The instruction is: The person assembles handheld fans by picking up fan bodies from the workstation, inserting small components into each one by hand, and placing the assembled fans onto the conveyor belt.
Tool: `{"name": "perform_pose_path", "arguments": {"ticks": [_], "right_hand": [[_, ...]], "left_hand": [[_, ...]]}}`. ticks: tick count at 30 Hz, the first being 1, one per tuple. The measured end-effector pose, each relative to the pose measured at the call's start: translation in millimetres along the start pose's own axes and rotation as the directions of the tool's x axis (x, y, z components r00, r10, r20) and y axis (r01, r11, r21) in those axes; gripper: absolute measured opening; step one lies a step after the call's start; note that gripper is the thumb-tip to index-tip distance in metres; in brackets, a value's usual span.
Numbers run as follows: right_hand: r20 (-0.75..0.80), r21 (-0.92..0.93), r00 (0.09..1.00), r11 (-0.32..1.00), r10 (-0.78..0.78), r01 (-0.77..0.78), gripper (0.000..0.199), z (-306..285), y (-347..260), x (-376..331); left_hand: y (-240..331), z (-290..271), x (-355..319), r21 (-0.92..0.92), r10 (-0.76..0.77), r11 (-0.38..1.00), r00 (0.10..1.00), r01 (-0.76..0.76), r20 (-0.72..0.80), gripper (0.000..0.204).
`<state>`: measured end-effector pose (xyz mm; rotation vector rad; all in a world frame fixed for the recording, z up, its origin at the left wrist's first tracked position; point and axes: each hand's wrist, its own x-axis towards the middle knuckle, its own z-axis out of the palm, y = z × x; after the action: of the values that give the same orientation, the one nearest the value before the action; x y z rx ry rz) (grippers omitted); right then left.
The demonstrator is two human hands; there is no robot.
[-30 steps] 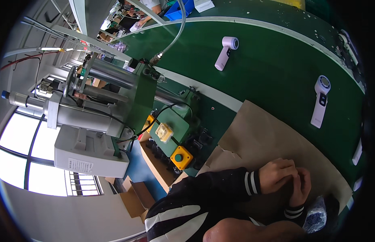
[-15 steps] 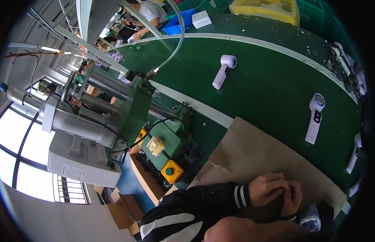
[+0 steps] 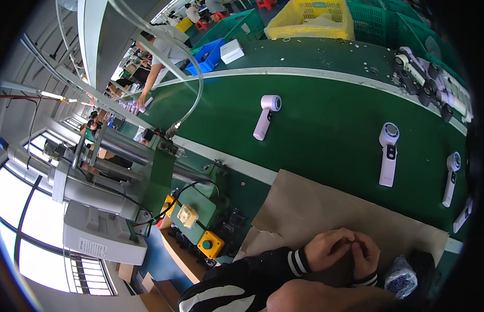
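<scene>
Centrally, the left hand point(image 3: 328, 250) and the right hand point(image 3: 365, 255) of the person meet over the near part of a brown paper sheet point(image 3: 304, 208), fingers curled and fingertips drawn together; whether they pinch a small piece cannot be judged, since the fingers themselves hide the spot. At the sheet's near right corner, beside the right hand, lies a clear-wrapped bundle point(image 3: 400, 280), probably light and yielding, its crinkled film likely slippery; a broad hold around its middle should serve better than a pinch at the loose film. The sheet itself appears thin and limp, prone to crease or tear, and is best lifted flat by two opposite edges. Beyond the sheet's far edge lies a pale pink handheld fan point(image 3: 389, 166), with a second pink fan point(image 3: 263, 124) past its far left corner; both look light, stiff and smooth, best grasped around the handle, clear of the round head, which is presumably the more fragile end. Left of the sheet sits a yellow control box point(image 3: 209, 244) with a green button, evidently rigid.
</scene>
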<state>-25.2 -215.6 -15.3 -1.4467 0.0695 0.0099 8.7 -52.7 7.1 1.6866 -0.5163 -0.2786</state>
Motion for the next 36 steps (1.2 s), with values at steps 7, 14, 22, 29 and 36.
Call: {"name": "perform_pose_path", "arguments": {"ticks": [7,14,22,29,36], "right_hand": [[-0.027,-0.010,0.990,0.990,0.141,-0.141,0.035,-9,-14,-5],[-0.043,-0.092,0.999,0.995,0.032,-0.036,0.034,-4,-3,-13],[-0.042,-0.090,0.999,0.996,-0.025,0.022,0.028,15,9,-14],[-0.050,-0.053,0.999,0.999,0.010,-0.012,0.028,21,17,-21],[-0.156,0.120,0.987,0.992,-0.020,0.039,0.029,39,34,-21]], "left_hand": [[-2,4,-2,0.049,-0.173,0.984,0.985,0.173,-0.001,0.026],[-31,15,-11,0.070,-0.019,0.997,0.997,0.024,-0.068,0.017],[-82,55,12,-0.102,-0.063,0.990,0.941,0.102,0.332,0.013],[-106,50,-6,-0.094,-0.143,0.978,0.922,0.188,0.360,0.011],[-108,39,-15,-0.108,-0.215,0.962,0.941,0.250,0.262,0.013]]}}
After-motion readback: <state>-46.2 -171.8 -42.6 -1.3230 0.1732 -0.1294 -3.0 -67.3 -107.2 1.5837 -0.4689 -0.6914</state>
